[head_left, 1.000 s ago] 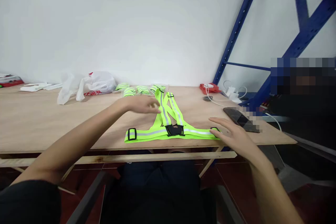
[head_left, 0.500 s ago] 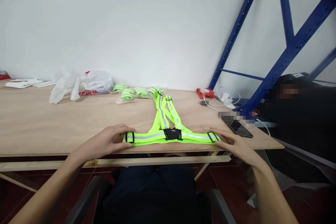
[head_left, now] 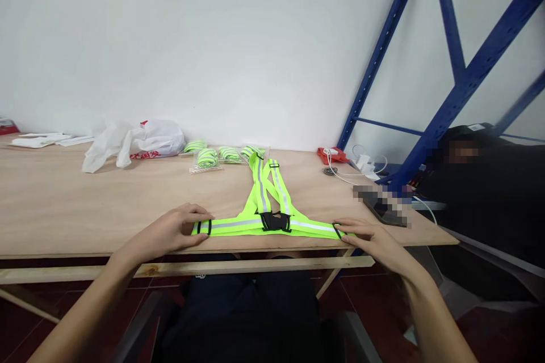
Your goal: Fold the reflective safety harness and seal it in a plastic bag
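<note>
White plastic bag (head_left: 140,142) at counter (head_left: 63,204) back; rolled neon bands (head_left: 207,157) beside; red charger (head_left: 331,154), phone (head_left: 383,207) right.

- Your left hand (head_left: 170,231) lies flat on the left end of the bright yellow-green strap vest (head_left: 267,212).
- Your right hand (head_left: 369,237) presses on the right end of it.
- The vest lies flat near the front edge of the wooden table (head_left: 63,204), with a black buckle (head_left: 275,221) in the middle.
- Rolled-up vests in clear bags (head_left: 207,157) sit farther back.
- A white plastic bag (head_left: 136,140) lies to the left of them.
- A red thing with white cables (head_left: 332,154) sits far right, by the blue rack (head_left: 447,102).
</note>
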Motion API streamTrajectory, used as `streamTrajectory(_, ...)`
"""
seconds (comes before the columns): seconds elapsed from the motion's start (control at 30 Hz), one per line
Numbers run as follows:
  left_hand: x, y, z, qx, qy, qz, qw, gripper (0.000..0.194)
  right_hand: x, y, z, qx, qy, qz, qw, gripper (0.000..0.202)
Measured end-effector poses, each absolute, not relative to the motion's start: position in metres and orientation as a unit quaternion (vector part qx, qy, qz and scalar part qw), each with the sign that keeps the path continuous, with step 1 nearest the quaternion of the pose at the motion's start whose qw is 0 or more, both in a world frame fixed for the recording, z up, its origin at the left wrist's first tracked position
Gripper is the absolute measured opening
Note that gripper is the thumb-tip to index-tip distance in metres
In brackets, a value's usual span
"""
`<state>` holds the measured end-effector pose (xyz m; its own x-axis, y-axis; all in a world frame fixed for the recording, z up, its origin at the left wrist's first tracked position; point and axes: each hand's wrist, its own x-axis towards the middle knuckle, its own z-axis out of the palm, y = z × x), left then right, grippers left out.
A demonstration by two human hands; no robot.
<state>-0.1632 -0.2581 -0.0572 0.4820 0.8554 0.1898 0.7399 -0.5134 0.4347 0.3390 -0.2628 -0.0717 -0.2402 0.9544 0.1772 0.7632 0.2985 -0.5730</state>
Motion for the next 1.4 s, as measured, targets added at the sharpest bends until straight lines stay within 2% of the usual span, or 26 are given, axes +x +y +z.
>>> streamTrajectory(0.1, -0.161, -0.258, -0.058, 0.843, 0.475, 0.198, 0.154, 0.044, 0.329, -0.265, -0.066, -0.549, -0.785, 0.114, 0.264, 0.051)
streamTrajectory(0.27, -0.155, -0.259, -0.055, 0.839, 0.476, 0.207, 0.166, 0.045, 0.274, -0.272, -0.063, -0.445, -0.825, -0.043, 0.347, 0.028)
streamTrajectory(0.47, -0.155, -0.259, -0.057, 0.835, 0.476, 0.236, 0.142, 0.045, 0.209, -0.269, -0.089, -0.339, -0.859, -0.122, 0.363, 0.025)
streamTrajectory(0.63, -0.157, -0.261, -0.059, 0.838, 0.462, 0.249, 0.147, 0.044, 0.208, -0.264, -0.106, -0.391, -0.827, -0.095, 0.393, 0.025)
streamTrajectory(0.77, -0.156, -0.262, -0.059, 0.839, 0.459, 0.254, 0.144, 0.043, 0.213, -0.263, -0.106, -0.436, -0.816, -0.052, 0.377, 0.028)
streamTrajectory(1.03, -0.157, -0.261, -0.061, 0.837, 0.459, 0.281, 0.098, 0.037, 0.213, -0.262, -0.107, -0.416, -0.832, -0.052, 0.363, 0.027)
streamTrajectory(1.23, -0.156, -0.261, -0.062, 0.824, 0.462, 0.285, 0.159, 0.044, 0.212, -0.263, -0.105, -0.414, -0.832, -0.053, 0.364, 0.014)
streamTrajectory(1.4, -0.158, -0.260, -0.062, 0.808, 0.469, 0.312, 0.169, 0.047, 0.213, -0.263, -0.105, -0.424, -0.835, -0.065, 0.345, 0.021)
